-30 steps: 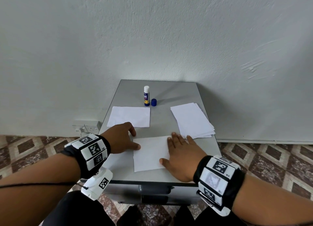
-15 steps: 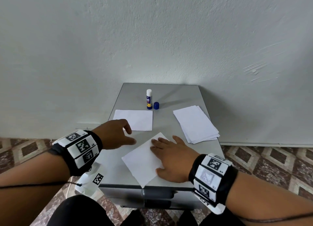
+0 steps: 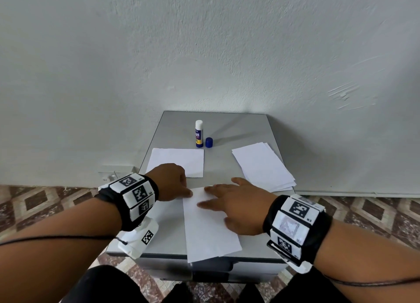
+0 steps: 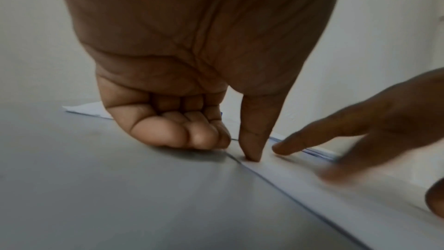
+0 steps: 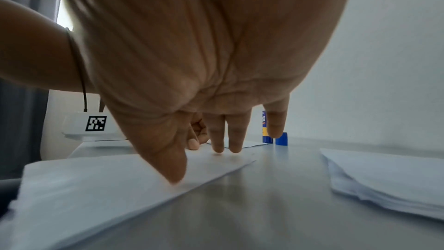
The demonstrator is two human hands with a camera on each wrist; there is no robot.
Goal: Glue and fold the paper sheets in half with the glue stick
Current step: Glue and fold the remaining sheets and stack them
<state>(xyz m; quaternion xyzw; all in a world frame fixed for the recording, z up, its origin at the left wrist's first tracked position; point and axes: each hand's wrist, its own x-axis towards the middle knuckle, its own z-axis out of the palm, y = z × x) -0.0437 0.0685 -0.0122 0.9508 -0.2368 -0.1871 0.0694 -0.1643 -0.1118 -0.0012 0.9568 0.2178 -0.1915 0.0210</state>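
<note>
A white paper sheet [image 3: 211,232] lies lengthwise on the grey table [image 3: 241,130], its near end hanging over the front edge. My right hand [image 3: 227,200] lies flat on it with fingers spread; the right wrist view shows the fingertips [image 5: 217,148] pressing the sheet [image 5: 96,187]. My left hand [image 3: 175,183] sits at the sheet's far left corner, fingers curled under, its thumb [image 4: 252,147] pressing on the sheet's edge [image 4: 336,187]. The uncapped glue stick [image 3: 199,134] stands at the back beside its blue cap [image 3: 209,142].
A folded white sheet [image 3: 181,163] lies at the back left, just beyond my left hand. A stack of several loose sheets [image 3: 263,166] lies at the right, near the table's right edge. A white wall stands right behind the table.
The sheet has been turned under my right hand from crosswise to lengthwise and now overhangs the front edge. My left hand moved right and set its thumb on the corner.
</note>
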